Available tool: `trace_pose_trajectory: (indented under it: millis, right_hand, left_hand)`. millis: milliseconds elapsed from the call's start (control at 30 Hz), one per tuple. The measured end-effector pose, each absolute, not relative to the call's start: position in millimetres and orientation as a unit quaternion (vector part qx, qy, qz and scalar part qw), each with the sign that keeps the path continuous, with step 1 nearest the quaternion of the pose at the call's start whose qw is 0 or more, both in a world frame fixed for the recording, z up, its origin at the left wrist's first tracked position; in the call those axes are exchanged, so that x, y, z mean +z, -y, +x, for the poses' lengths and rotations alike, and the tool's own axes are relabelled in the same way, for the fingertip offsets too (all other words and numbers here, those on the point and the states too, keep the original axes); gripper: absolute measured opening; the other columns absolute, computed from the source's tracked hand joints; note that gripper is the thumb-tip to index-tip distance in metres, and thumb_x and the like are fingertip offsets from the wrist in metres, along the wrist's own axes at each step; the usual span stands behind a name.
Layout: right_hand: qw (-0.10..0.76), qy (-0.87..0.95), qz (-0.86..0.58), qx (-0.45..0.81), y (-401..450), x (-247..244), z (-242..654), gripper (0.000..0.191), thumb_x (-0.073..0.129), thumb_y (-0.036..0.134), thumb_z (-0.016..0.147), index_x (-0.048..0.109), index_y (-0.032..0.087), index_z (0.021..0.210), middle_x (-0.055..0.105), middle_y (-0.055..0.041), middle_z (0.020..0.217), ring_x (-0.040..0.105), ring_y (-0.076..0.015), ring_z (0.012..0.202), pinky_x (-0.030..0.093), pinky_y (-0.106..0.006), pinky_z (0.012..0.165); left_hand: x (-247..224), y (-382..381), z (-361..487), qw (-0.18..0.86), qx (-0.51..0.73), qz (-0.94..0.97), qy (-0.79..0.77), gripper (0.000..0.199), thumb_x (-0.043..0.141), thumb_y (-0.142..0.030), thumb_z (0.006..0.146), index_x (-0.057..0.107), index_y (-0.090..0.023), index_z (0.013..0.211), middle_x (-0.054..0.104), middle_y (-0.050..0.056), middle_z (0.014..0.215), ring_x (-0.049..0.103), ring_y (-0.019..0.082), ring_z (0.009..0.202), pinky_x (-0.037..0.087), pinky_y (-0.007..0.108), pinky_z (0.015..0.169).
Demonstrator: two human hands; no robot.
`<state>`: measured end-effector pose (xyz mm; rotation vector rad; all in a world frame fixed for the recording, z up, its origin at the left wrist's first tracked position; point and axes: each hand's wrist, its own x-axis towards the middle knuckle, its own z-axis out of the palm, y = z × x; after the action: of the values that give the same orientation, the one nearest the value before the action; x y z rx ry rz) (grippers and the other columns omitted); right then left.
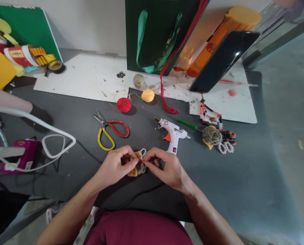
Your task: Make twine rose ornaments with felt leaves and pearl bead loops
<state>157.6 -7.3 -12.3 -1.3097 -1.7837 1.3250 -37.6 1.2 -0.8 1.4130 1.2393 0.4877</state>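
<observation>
Close to the table's front edge, my left hand [121, 164] and my right hand [167, 166] meet with thumb and finger pinched. Between the fingertips runs a short bit of red thread [141, 160]. Below it lies a small knotted ornament [133, 172] in yellow and grey-brown yarn. A loop of white pearl beads [143, 152] sticks up behind the fingertips. My fingers hide part of the ornament. Just beyond my right hand is a white glue gun [172, 133]; scissors [108, 131] with one red and one yellow handle lie beyond my left hand.
Yarn balls in red [124, 104], yellow [148, 95] and grey [138, 81] sit farther back. A finished-looking yarn flower [212, 136] lies right, near a green-handled hook [187, 124]. A phone [224, 61] leans behind; a dark green bag [157, 37] stands centrally. White cable [57, 154] loops at left.
</observation>
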Motion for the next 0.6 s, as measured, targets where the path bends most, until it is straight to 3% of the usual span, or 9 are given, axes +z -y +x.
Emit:
trace_pose_trajectory:
  millis: [300,600]
  right_hand:
    - [0.293,0.664,-0.487,0.486,8.2,-14.4,156.0,0.010,0.053,0.014,0.081,0.057,0.018,0.072,0.058,-0.0010,0.069,0.045,-0.0099,0.055,0.038,-0.024,0.050]
    - [0.298,0.680,-0.447,0.499,8.1,-11.1,157.5,0.008,0.057,0.014,0.083,0.061,0.017,0.077,0.060,-0.0028,0.075,0.052,-0.0112,0.061,0.041,-0.024,0.052]
  left_hand:
    - [-2.0,-1.9,-37.6,0.496,0.207,0.662,-0.523,0.012,0.055,-0.014,0.080,0.055,-0.017,0.069,0.064,0.001,0.079,0.057,0.013,0.072,0.043,0.026,0.066]
    - [-1.5,1.5,-35.9,0.532,0.204,0.641,-0.514,0.011,0.055,-0.014,0.080,0.056,-0.017,0.069,0.067,0.002,0.079,0.059,0.013,0.071,0.045,0.025,0.064]
